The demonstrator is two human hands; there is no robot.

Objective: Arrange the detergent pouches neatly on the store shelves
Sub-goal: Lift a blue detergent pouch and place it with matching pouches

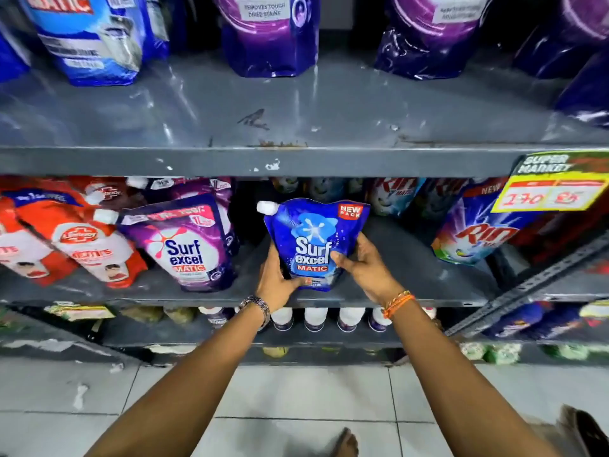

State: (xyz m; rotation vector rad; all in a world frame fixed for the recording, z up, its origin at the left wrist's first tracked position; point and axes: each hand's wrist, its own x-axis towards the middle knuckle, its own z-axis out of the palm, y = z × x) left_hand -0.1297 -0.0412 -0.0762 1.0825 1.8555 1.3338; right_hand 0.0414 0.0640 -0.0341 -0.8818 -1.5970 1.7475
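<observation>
A blue Surf Excel Matic pouch [313, 239] with a white cap stands upright on the grey middle shelf [412, 258]. My left hand [275, 280] grips its lower left side and my right hand [365, 267] grips its right side, thumb across the front. To its left leans a purple Surf Excel Matic pouch [188, 245]. Rin pouches [474, 239] stand at the right of the same shelf.
Red Lifebuoy pouches [75, 245] fill the shelf's left end. The upper shelf [263, 120] holds blue and purple pouches at its back. A price tag [553, 189] hangs on the right. White-capped bottles [316, 318] line the lower shelf. Tiled floor lies below.
</observation>
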